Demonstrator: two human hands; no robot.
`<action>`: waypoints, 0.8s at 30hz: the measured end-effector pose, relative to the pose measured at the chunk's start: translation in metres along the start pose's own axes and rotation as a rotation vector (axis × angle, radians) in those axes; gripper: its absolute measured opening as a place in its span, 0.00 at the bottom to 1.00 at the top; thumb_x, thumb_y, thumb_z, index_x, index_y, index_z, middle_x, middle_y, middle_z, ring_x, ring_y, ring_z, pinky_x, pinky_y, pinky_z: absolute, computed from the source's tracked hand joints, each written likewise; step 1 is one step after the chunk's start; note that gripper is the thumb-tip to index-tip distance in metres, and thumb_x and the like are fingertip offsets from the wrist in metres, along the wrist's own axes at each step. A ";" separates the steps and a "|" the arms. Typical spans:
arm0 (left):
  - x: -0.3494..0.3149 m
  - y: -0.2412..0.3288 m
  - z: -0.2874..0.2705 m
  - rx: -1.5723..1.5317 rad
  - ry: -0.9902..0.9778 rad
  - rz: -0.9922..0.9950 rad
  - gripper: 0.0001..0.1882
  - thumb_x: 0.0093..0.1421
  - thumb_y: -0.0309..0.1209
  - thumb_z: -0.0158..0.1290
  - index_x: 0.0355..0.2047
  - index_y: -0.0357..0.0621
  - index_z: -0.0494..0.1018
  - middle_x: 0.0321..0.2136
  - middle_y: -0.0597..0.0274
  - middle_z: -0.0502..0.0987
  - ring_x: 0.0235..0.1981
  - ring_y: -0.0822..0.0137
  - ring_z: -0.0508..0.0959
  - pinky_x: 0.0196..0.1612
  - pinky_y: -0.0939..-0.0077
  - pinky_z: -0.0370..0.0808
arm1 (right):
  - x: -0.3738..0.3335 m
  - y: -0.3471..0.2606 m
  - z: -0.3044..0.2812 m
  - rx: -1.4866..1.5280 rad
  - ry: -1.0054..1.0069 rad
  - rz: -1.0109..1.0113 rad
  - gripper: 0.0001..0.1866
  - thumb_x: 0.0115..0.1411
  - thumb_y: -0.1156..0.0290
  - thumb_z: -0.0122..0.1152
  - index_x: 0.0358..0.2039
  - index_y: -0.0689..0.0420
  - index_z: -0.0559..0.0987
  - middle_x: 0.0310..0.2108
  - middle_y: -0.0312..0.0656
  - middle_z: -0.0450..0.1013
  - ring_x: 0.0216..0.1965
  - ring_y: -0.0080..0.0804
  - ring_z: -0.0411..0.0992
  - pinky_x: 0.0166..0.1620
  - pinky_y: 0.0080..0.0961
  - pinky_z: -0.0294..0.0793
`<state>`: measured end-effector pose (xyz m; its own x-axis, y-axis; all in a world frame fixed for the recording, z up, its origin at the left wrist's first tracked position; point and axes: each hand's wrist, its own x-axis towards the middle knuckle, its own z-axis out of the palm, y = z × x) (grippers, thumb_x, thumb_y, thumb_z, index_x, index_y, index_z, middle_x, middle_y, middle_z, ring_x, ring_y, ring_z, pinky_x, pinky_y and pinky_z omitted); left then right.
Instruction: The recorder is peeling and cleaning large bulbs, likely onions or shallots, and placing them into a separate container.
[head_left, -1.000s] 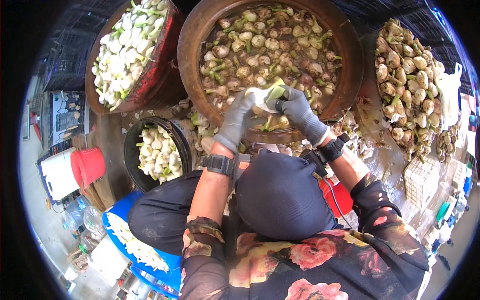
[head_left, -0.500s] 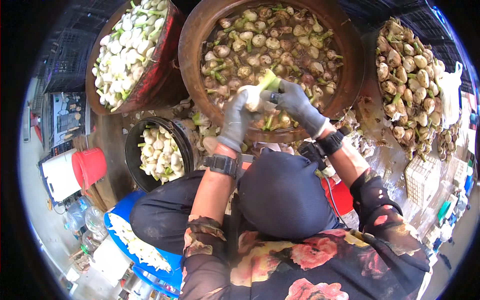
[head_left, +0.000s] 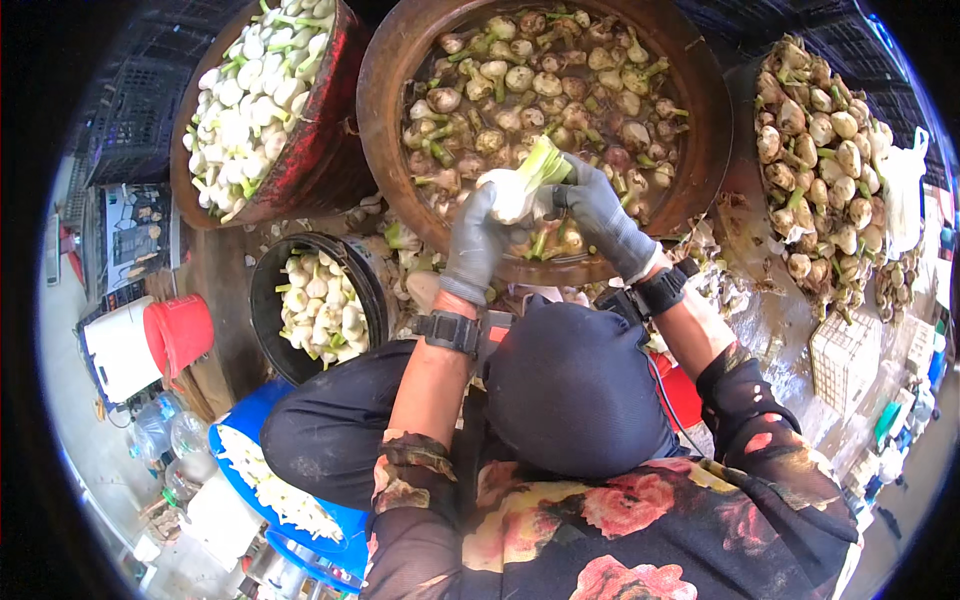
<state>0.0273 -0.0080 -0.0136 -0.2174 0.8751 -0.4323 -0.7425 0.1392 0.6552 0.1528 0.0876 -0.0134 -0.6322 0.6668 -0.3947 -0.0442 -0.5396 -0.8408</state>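
Observation:
A peeled white garlic bulb [head_left: 513,200] with a thick green stem [head_left: 543,160] is held up over the near side of a wide rusty basin [head_left: 385,150]. My left hand [head_left: 476,245], in a grey glove, grips the bulb from its left side. My right hand [head_left: 606,222], gloved too, is closed at the stem and the bulb's right side, its fingertips partly hidden behind the stem. Whether it also holds a small tool, I cannot make out. Below the hands, many unpeeled garlic bulbs [head_left: 540,85] float in the basin's brownish water.
A red tub [head_left: 325,130] heaped with white garlic stands at the far left. Nearer is a black bucket [head_left: 262,310] of peeled bulbs. Unwashed garlic [head_left: 820,170] is piled at the right beside a white crate [head_left: 845,360]. A blue tub [head_left: 240,405] holds pale trimmings.
The garlic has turned slightly in my hands, with its stem now showing broader and splayed. My right hand has shifted a little and its fingers have moved around the stem.

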 end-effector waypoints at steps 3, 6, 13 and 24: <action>-0.002 0.003 0.001 0.055 -0.022 -0.060 0.21 0.56 0.40 0.41 0.43 0.38 0.62 0.35 0.58 0.71 0.32 0.65 0.72 0.31 0.71 0.71 | -0.002 -0.013 0.005 -0.145 0.014 -0.083 0.11 0.49 0.77 0.56 0.35 0.63 0.72 0.26 0.34 0.71 0.24 0.17 0.67 0.26 0.14 0.69; -0.003 -0.002 0.010 -0.123 0.078 -0.057 0.21 0.56 0.40 0.41 0.44 0.37 0.62 0.35 0.57 0.71 0.33 0.65 0.72 0.33 0.72 0.72 | -0.003 -0.012 0.002 -0.124 0.006 -0.088 0.12 0.49 0.77 0.55 0.36 0.63 0.72 0.26 0.34 0.71 0.24 0.18 0.68 0.26 0.15 0.69; -0.002 0.005 0.010 0.460 -0.018 0.180 0.22 0.52 0.37 0.43 0.45 0.35 0.64 0.38 0.58 0.70 0.35 0.74 0.70 0.37 0.80 0.68 | -0.004 0.004 -0.022 -0.981 -0.091 -0.625 0.13 0.47 0.82 0.51 0.36 0.61 0.72 0.26 0.34 0.72 0.24 0.22 0.70 0.26 0.17 0.69; 0.004 0.019 0.032 1.149 0.130 0.502 0.17 0.47 0.32 0.56 0.35 0.37 0.68 0.25 0.67 0.72 0.23 0.80 0.69 0.26 0.86 0.67 | -0.001 0.000 0.008 -0.471 0.230 -0.110 0.12 0.47 0.80 0.49 0.34 0.63 0.74 0.23 0.35 0.72 0.23 0.20 0.68 0.25 0.14 0.68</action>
<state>0.0328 0.0126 0.0168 -0.4242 0.9055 0.0055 0.4039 0.1838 0.8961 0.1472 0.0830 -0.0097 -0.4552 0.8302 -0.3217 0.2845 -0.2067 -0.9361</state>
